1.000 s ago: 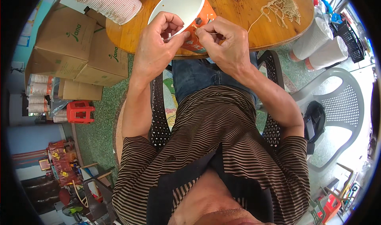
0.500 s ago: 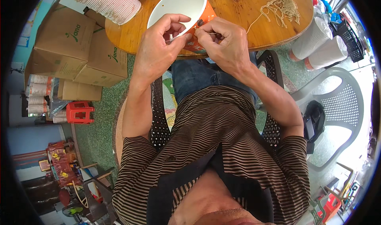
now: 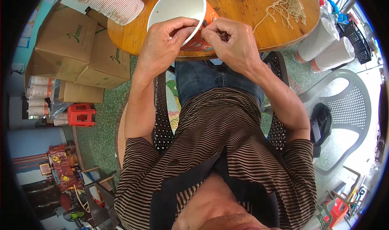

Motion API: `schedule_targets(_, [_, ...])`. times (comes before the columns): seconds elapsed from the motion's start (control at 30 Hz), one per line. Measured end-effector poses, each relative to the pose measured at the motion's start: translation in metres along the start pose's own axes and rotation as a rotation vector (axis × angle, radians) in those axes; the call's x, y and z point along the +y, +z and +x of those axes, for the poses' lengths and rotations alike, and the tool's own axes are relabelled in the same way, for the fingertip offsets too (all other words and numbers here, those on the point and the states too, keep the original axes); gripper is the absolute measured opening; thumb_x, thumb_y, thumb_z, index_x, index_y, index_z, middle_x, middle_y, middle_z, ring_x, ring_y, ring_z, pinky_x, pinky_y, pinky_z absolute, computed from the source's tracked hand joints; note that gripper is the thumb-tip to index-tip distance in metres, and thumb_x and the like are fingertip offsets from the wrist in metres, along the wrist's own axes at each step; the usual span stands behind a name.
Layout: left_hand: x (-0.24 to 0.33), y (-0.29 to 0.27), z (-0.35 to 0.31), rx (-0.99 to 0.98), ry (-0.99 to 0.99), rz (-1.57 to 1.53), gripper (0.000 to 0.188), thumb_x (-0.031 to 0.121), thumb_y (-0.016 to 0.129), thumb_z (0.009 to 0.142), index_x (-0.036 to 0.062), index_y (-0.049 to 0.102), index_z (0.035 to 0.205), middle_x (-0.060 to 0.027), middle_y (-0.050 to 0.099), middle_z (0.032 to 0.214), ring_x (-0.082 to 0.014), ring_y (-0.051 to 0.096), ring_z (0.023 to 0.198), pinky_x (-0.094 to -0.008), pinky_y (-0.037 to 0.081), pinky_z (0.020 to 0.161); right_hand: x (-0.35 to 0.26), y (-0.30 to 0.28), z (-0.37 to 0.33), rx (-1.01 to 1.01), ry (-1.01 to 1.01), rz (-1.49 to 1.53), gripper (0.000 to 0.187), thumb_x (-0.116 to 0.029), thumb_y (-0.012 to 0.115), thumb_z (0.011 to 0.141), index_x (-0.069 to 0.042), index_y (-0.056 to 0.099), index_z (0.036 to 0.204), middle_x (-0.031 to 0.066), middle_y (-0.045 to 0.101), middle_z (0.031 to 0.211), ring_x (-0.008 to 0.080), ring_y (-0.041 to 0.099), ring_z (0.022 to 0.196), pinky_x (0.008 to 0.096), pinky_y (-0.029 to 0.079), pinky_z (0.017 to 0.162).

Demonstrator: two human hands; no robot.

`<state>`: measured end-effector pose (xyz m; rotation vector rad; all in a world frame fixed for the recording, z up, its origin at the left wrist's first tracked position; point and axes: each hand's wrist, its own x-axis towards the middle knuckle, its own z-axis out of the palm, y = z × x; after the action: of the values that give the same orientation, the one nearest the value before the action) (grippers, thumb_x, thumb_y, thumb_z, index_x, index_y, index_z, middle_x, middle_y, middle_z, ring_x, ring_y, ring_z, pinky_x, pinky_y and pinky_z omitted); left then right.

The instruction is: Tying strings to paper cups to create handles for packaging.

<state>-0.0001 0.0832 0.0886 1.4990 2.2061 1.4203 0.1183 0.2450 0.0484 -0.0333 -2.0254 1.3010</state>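
Note:
A paper bucket (image 3: 210, 16), orange outside and white inside, tilts at the near edge of the table with its mouth toward the left. My left hand (image 3: 162, 45) grips its rim, fingers curled into the mouth. On the outer wall just below the rim is a small dark brown piece (image 3: 204, 23). My right hand (image 3: 237, 43) is closed against the wall beside that piece, thumb and forefinger pinched together. Something dark shows inside its curled fingers, too small to name; the fingertips are partly hidden.
The wooden table (image 3: 239, 7) bears a bundle of beige cords (image 3: 289, 7) at right and stacked paper buckets (image 3: 115, 5) at left. Cardboard boxes (image 3: 65, 39) and a red stool (image 3: 81, 115) stand left. Wrapped stacks (image 3: 324, 39) and a grey chair (image 3: 348, 104) are at right.
The bucket has shifted slightly left and turned. My left fingers have gone further over the rim into its mouth. My right hand stays by the outer wall, its pinch slightly changed.

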Motion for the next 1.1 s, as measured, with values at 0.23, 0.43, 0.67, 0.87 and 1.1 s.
schedule_targets(0.23, [0.000,0.000,0.007,-0.037,0.014,0.054,0.016,0.008,0.066,0.100,-0.0003,0.074,0.112,-0.0073,0.075,0.086,-0.0085,0.065,0.078,-0.0275,0.053,0.072,-0.005,-0.012,0.003,-0.087,0.003,-0.083,0.020,-0.018,0.072,0.091,0.002,0.074,0.086,0.0171,0.068,0.072,0.0273,0.065,0.059,0.0386,0.049,0.057])
schedule_targets(0.43, [0.001,0.003,0.015,-0.036,0.098,0.142,0.015,0.009,0.067,0.099,-0.0003,0.074,0.108,-0.0126,0.074,0.084,-0.0150,0.065,0.070,-0.0307,0.053,0.068,0.000,-0.014,0.004,-0.125,0.022,-0.106,0.022,-0.019,0.071,0.092,0.002,0.074,0.088,0.0187,0.066,0.071,0.0284,0.064,0.060,0.0394,0.049,0.057])
schedule_targets(0.67, [0.003,-0.002,0.019,-0.184,0.030,0.226,0.013,0.008,0.060,0.104,-0.0037,0.065,0.106,-0.0011,0.066,0.086,-0.0060,0.056,0.081,-0.0259,0.050,0.074,0.002,-0.019,0.008,-0.199,0.087,-0.077,0.025,-0.021,0.070,0.095,0.003,0.074,0.092,0.0158,0.061,0.066,0.0214,0.054,0.056,0.0377,0.046,0.057])
schedule_targets(0.87, [0.001,-0.003,0.020,-0.090,0.007,0.184,0.014,0.009,0.059,0.099,-0.0034,0.067,0.099,-0.0107,0.070,0.079,-0.0147,0.062,0.068,-0.0311,0.050,0.064,0.010,-0.026,0.014,-0.131,0.084,0.010,0.024,-0.018,0.066,0.099,-0.003,0.070,0.117,0.0134,0.062,0.071,0.0183,0.055,0.060,0.0362,0.047,0.059])
schedule_targets(1.1, [0.006,-0.005,0.018,-0.127,-0.158,0.085,0.016,0.016,0.057,0.106,0.0027,0.066,0.102,0.0001,0.069,0.086,-0.0057,0.059,0.067,-0.0233,0.045,0.056,0.000,-0.021,0.012,-0.108,-0.267,-0.161,0.029,-0.013,0.061,0.102,-0.006,0.066,0.130,0.0202,0.069,0.082,0.0405,0.066,0.073,0.0466,0.053,0.067])
